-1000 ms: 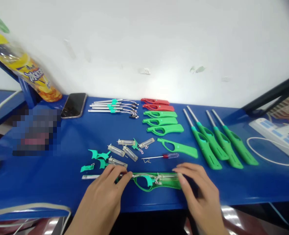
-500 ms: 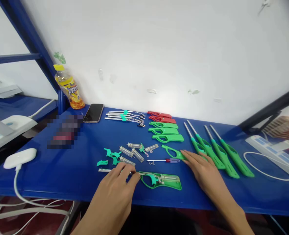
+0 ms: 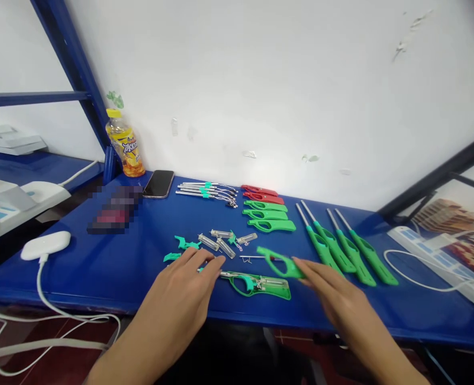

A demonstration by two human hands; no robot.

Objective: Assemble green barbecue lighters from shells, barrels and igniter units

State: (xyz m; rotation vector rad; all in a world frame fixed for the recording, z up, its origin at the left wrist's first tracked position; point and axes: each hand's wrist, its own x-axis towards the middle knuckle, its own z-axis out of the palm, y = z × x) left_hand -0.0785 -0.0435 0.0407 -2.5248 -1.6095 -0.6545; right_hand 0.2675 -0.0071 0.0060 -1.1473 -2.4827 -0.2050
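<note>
A green lighter casing half [image 3: 296,269] with a trigger loop is in my right hand [image 3: 335,294], pinched at its wide end and raised above the table. Below and left of it lies an open green lighter half-shell [image 3: 283,293], holding a clear fuel tank, wires and a teal trigger [image 3: 246,282]. My left hand [image 3: 183,291] is closed over the metal tube [image 3: 226,274] at the shell's narrow end; the hand covers most of the tube. Beyond them a screwdriver [image 3: 257,258] lies partly hidden behind the raised casing, with small screws beside it.
Several clear fuel tanks [image 3: 226,248] and teal triggers [image 3: 184,243] lie beyond my left hand. Further back are metal tubes with wires [image 3: 197,193], red casings [image 3: 261,198] and green casings [image 3: 271,225]. Assembled green lighters [image 3: 357,256] lie right; a phone [image 3: 159,183] and bottle [image 3: 125,147] stand back left.
My right hand has lifted the green casing half off the table and brought it toward the open half-shell. My left hand stays at the tube. The view has shifted slightly.
</note>
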